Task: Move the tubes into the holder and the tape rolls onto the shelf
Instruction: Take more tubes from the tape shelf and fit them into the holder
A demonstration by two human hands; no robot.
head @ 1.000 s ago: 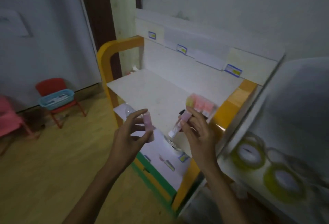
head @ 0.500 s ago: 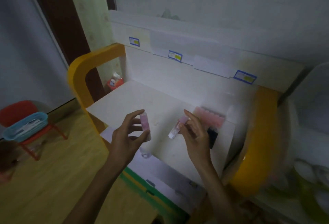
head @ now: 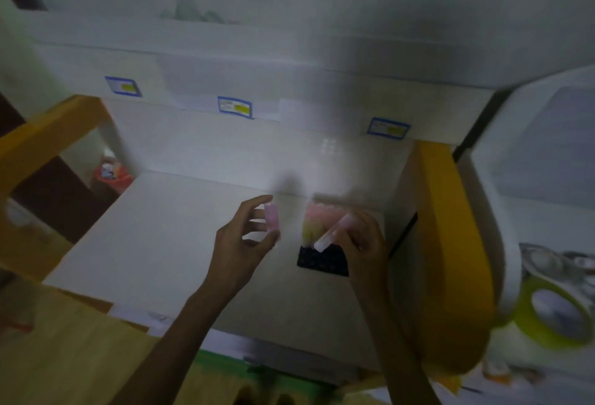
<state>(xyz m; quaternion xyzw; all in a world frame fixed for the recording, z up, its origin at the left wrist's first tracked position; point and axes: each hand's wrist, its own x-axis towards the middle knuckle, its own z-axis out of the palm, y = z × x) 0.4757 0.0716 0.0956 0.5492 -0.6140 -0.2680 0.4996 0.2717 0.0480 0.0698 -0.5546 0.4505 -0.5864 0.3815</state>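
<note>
A white shelf point(head: 154, 237) with yellow side frames stands against a pale wall; green tape rolls point(head: 553, 311) lie at far right. My left hand point(head: 238, 250) pinches an upright pink tube point(head: 272, 222) left of the black holder point(head: 323, 259). My right hand point(head: 363, 243) pinches a tilted tube point(head: 331, 234) directly over the holder.

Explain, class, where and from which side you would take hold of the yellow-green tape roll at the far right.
The tape roll lies flat, its hole facing up. I would come from above and pinch the band, one finger in the hole and the thumb outside. The near rim looks freest; the yellow shelf post crowds its left, though the picture is blurred.
</note>
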